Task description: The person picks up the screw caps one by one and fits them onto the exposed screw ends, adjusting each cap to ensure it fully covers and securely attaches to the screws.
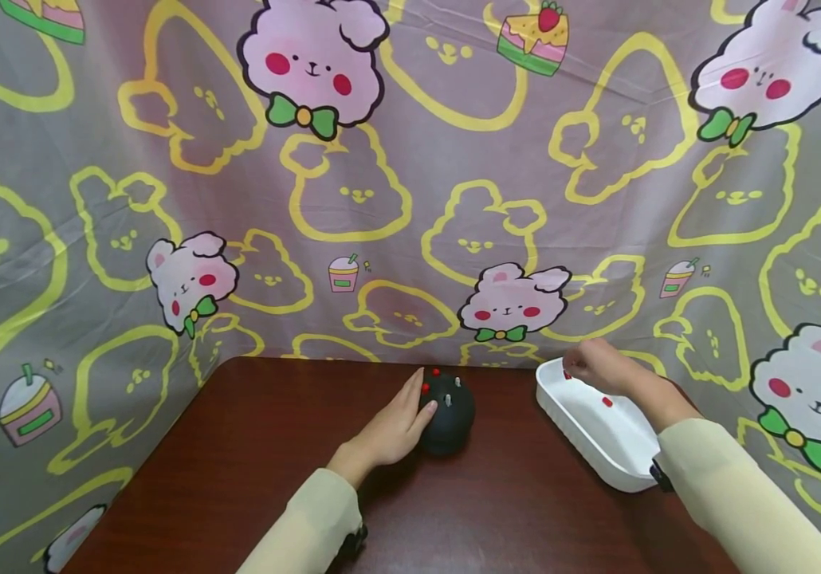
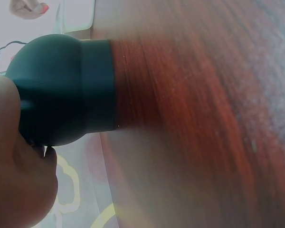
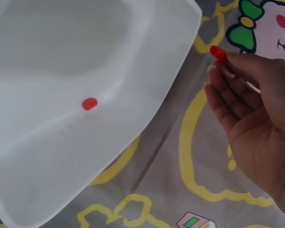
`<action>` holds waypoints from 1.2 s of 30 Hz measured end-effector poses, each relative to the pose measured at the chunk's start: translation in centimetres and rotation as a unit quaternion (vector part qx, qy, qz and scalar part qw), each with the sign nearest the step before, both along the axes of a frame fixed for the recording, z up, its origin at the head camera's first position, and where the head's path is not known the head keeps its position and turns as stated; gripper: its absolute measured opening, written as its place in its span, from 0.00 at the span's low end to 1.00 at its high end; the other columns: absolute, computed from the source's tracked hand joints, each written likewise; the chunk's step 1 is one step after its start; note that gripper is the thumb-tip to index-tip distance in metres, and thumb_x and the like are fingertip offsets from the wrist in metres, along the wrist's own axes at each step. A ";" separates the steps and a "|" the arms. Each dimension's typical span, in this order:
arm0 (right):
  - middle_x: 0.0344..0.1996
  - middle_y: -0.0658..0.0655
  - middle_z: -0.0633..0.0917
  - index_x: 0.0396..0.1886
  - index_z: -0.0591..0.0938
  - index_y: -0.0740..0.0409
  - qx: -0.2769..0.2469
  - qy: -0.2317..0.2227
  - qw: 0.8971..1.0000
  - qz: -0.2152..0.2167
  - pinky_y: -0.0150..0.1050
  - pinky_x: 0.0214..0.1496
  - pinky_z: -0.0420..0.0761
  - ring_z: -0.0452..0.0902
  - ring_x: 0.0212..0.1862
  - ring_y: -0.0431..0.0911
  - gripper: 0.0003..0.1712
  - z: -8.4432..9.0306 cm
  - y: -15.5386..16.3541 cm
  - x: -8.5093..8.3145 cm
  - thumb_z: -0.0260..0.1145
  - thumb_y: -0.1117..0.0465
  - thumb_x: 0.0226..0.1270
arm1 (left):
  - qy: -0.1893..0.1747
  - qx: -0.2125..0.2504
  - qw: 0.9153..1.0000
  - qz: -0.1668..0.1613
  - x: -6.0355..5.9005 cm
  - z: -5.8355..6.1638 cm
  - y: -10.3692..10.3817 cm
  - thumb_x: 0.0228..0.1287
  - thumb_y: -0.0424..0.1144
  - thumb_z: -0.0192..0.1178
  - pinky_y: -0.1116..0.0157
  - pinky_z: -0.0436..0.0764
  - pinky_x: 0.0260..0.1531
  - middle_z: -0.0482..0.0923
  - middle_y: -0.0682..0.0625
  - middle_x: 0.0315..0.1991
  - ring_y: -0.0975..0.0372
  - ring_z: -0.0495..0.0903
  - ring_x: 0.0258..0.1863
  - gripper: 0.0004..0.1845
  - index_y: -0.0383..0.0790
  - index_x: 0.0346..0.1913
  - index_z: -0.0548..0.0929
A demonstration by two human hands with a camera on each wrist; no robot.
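A black ball-shaped object on a short round base [image 1: 446, 430] stands upright on the table. Two small red pieces [image 1: 426, 387] and two silvery pegs [image 1: 448, 400] show on its top. My left hand [image 1: 392, 426] rests against its left side, fingers straight and thumb apart; the left wrist view has this hand [image 2: 19, 166] beside the dark ball [image 2: 57, 90]. Over the far end of a white tray [image 1: 583, 434], my right hand [image 1: 604, 367] pinches a small red piece [image 3: 218, 52] between thumb and fingertip. Another red piece [image 3: 90, 103] lies inside the tray.
The dark reddish-brown wooden table [image 1: 260, 462] ends at a patterned cloth [image 1: 410, 199] that hangs behind it and along both sides. Close to the right-hand cloth, the tray is set at a slant.
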State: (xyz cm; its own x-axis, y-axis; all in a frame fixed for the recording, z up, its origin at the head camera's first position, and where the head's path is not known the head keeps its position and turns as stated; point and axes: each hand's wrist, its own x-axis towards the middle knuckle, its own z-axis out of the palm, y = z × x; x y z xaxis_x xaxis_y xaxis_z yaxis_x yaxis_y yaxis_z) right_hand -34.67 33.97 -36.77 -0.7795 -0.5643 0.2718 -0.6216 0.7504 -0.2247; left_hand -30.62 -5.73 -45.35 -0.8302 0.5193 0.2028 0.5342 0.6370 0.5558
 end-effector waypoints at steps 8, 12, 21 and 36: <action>0.20 0.40 0.79 0.24 0.85 0.54 -0.011 0.001 1.000 -0.005 0.36 0.28 0.75 0.72 0.25 0.34 0.12 0.4 -1.0 0.2 0.66 0.73 0.62 | 0.002 0.002 1.000 -0.001 -0.1 -0.1 0.0 0.82 0.61 0.36 0.52 0.54 0.77 0.42 0.43 0.83 0.55 0.46 0.81 0.42 0.35 0.83 0.44; 0.25 0.43 0.84 0.28 0.87 0.56 -0.015 -0.001 1.000 -0.010 0.42 0.35 0.81 0.79 0.31 0.38 0.07 0.6 -1.5 0.4 0.69 0.71 0.63 | 0.001 0.001 1.000 -0.001 -0.2 -0.2 0.0 0.82 0.62 0.35 0.51 0.54 0.77 0.41 0.43 0.83 0.55 0.46 0.81 0.42 0.36 0.83 0.44; 0.30 0.48 0.88 0.34 0.88 0.63 -0.040 0.006 0.999 -0.022 0.51 0.43 0.85 0.85 0.36 0.45 0.02 0.9 -2.9 0.9 0.71 0.68 0.66 | 0.000 -0.002 1.000 -0.002 -0.3 -0.3 0.0 0.82 0.62 0.35 0.52 0.54 0.77 0.41 0.42 0.83 0.55 0.45 0.82 0.42 0.36 0.83 0.43; 0.30 0.47 0.86 0.34 0.88 0.60 -0.081 0.052 0.995 0.004 0.49 0.41 0.86 0.84 0.36 0.43 0.02 0.9 -6.4 1.2 0.73 0.69 0.64 | 0.019 -0.001 1.000 -0.003 0.0 -0.3 0.1 0.83 0.59 0.36 0.53 0.54 0.77 0.41 0.42 0.83 0.55 0.45 0.81 0.40 0.34 0.82 0.43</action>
